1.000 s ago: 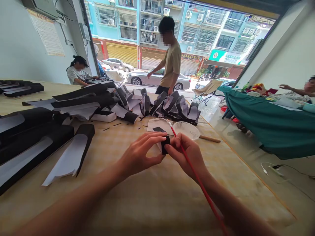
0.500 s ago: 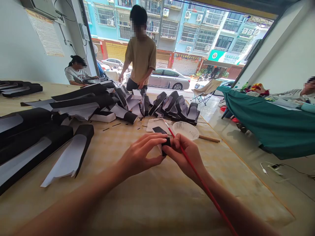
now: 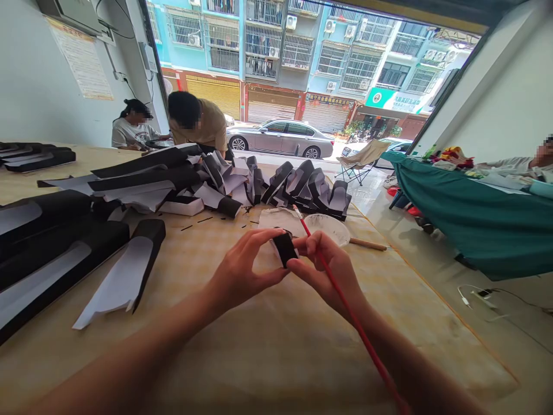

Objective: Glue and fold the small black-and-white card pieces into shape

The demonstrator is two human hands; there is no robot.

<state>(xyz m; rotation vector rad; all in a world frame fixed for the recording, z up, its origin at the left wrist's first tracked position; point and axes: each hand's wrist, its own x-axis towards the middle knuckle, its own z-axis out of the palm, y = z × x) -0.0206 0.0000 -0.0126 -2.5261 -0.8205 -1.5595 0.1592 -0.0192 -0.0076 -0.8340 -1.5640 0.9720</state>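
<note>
Both my hands meet over the table's middle around a small black-and-white folded paper piece (image 3: 285, 248). My left hand (image 3: 242, 271) pinches it from the left between thumb and fingers. On its right side, my right hand (image 3: 328, 268) presses the piece with its fingertips. That hand also grips a long red brush (image 3: 345, 305), whose tip points up and away past the piece. A shallow white dish (image 3: 330, 226) sits just beyond my hands, with a white paper sheet (image 3: 276, 219) to its left.
Piles of black-and-white folded pieces (image 3: 302, 187) lie across the table's far part, with long black ones (image 3: 56, 242) at left. A wooden stick (image 3: 367, 244) lies by the dish. One person (image 3: 196, 124) bends over the far edge, another (image 3: 132, 128) sits behind. A green-covered table (image 3: 470, 213) stands at right.
My hands have turned the small piece so its black face shows more and lifted it slightly. The standing person walked left along the far edge and now bends down over the table.
</note>
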